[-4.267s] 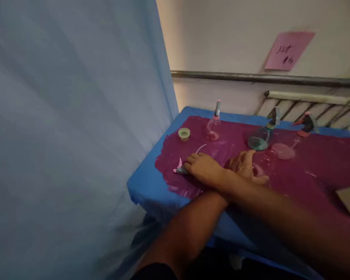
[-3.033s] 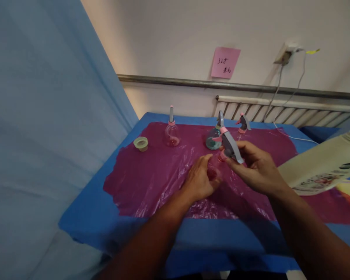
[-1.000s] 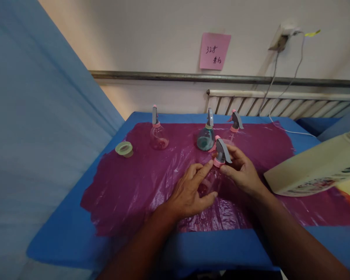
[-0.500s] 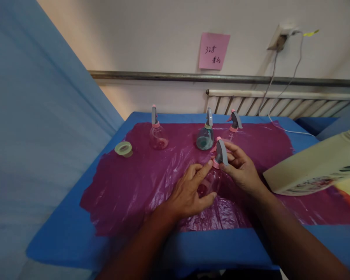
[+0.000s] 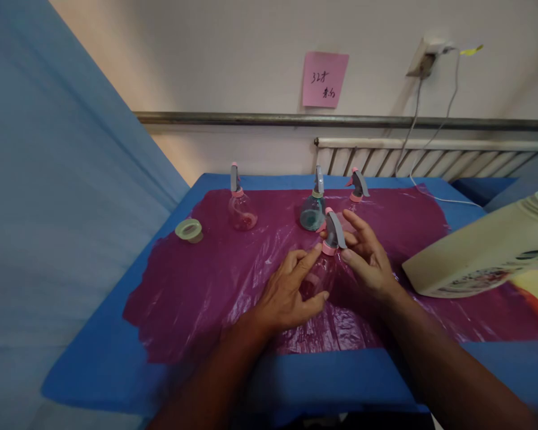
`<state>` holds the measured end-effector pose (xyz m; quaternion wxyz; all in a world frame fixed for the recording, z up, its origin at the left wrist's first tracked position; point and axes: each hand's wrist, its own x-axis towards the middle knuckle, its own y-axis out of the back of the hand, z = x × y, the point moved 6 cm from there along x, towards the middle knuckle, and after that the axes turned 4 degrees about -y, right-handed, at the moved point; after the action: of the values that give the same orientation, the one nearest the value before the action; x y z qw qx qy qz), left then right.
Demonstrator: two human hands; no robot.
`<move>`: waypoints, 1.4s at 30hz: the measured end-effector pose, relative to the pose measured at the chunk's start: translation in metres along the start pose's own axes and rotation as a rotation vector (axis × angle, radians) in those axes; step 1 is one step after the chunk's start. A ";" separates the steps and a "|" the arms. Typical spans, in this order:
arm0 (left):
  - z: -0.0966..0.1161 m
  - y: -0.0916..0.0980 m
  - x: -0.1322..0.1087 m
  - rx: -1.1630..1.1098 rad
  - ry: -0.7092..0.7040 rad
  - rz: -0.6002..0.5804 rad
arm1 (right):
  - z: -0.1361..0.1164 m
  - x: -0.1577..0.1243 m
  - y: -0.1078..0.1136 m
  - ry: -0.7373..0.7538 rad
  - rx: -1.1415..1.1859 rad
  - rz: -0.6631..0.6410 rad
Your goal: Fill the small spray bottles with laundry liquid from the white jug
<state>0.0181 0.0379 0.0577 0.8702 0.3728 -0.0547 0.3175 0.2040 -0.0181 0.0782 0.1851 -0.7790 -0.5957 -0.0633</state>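
A clear spray bottle with a pink collar and a grey-and-pink spray head [image 5: 333, 232] stands in front of me, reddish liquid low inside. My left hand [image 5: 291, 292] is wrapped round the bottle's body from the left, forefinger up by the collar. On the other side, my right hand [image 5: 370, 257] is around the spray head, loosened. Its forefinger is raised off the head, and its thumb is just beside the grey lever's lower end. Some right fingers are partly hidden behind the head, so I cannot tell whether they touch it.
Behind stand a pink spray bottle [image 5: 242, 212], a green one [image 5: 312, 212] and another pink-topped one [image 5: 357, 185]. A small pale-green cup [image 5: 189, 230] sits left. At right leans a large cream jug [image 5: 479, 251]. Purple plastic sheeting [image 5: 197, 286] covers the blue table [image 5: 94, 370].
My right thumb has come away from the collar, and the right forefinger has lifted. My left hand keeps its hold on the bottle. The view has shifted slightly.
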 end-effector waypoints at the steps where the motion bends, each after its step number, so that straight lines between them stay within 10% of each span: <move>1: 0.000 0.000 0.000 0.007 0.003 -0.001 | 0.000 -0.001 0.001 -0.010 0.000 -0.008; 42: -0.001 0.002 -0.003 0.079 -0.016 0.066 | -0.004 0.004 -0.003 0.080 -0.132 0.083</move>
<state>0.0144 0.0381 0.0566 0.8435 0.4071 -0.0613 0.3448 0.2025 -0.0151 0.0844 0.1595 -0.8104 -0.5496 -0.1257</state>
